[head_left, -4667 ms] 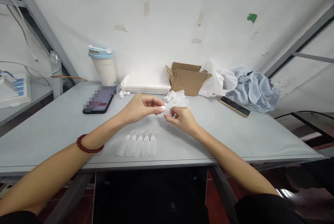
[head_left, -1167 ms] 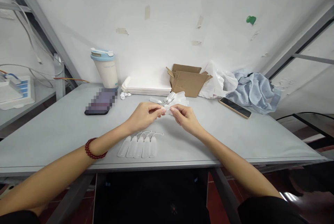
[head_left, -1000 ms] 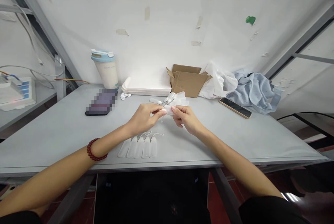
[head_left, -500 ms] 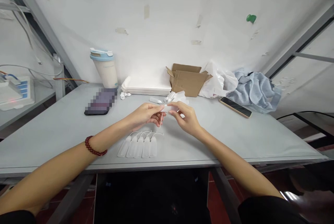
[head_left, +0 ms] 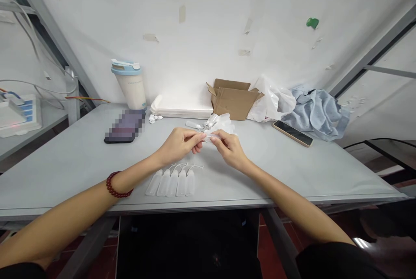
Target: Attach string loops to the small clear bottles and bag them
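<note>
A small translucent plastic tag [head_left: 212, 137] is held above the table between both hands. My left hand [head_left: 180, 145] pinches its left end between thumb and fingers. With thumb and index finger, my right hand [head_left: 231, 149] grips the right part. The fingers cover much of this tag, and its strap is hard to make out. Several similar white tags [head_left: 173, 185] lie side by side in a row nearer the table's front edge, their thin straps curving off to the right. Just behind my hands is a loose pile of more tags [head_left: 212, 121] with clear plastic.
Along the wall stand a lidded cup [head_left: 131, 88], a stack of white trays or sheets [head_left: 182, 106], an open cardboard box [head_left: 234, 102], a white plastic bag [head_left: 268, 103] and a blue cloth [head_left: 320, 112]. Phones lie left [head_left: 125, 127] and right [head_left: 292, 133] on the grey table [head_left: 253, 188].
The held tag has been tilted so that it shows more edge-on, and its strap no longer hangs visibly below my left fingers. Both hands stay in nearly the same place.
</note>
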`<state>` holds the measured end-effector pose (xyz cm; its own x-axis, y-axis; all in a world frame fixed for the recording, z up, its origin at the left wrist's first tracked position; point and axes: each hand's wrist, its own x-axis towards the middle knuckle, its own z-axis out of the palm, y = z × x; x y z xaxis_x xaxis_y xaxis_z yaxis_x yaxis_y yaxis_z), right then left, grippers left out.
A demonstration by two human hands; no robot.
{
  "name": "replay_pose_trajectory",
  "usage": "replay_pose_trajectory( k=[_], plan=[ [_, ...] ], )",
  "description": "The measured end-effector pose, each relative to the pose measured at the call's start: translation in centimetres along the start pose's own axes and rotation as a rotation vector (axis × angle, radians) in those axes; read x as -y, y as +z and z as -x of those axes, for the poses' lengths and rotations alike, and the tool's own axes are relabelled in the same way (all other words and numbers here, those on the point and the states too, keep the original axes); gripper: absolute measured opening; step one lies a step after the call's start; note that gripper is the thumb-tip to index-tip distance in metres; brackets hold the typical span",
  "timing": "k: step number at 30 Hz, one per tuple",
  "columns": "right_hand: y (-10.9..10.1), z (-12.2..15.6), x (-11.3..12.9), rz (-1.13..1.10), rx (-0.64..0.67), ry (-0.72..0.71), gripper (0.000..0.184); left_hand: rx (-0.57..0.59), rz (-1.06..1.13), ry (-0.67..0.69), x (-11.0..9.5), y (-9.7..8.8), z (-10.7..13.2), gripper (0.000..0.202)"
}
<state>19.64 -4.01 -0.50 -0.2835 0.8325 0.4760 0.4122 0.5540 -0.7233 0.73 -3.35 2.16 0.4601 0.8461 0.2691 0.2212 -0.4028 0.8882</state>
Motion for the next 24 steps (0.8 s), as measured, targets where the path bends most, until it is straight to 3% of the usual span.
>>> replay_pose_trajectory(
  k=[5,9,13,24],
  plan=[
    [0.0,-0.3,0.3,-0.271,0.087,0.214,0.046,0.008,-0.051,0.009,-0.1,0.0,0.0,0.036],
    [0.2,-0.5,0.4,-0.474,0.14,0.35,0.048,0.105,0.123,-0.173,0.2,-0.2,-0.5,0.038],
    [0.2,-0.8,0.3,-0.494,0.086,0.36,0.051,0.135,0.248,-0.31,0.5,-0.6,-1.0,0.038],
    [-0.4,-1.3,0.1,-0.414,0.046,0.315,0.052,0.006,0.17,-0.154,0.8,-1.3,-1.1,0.029]
  ],
)
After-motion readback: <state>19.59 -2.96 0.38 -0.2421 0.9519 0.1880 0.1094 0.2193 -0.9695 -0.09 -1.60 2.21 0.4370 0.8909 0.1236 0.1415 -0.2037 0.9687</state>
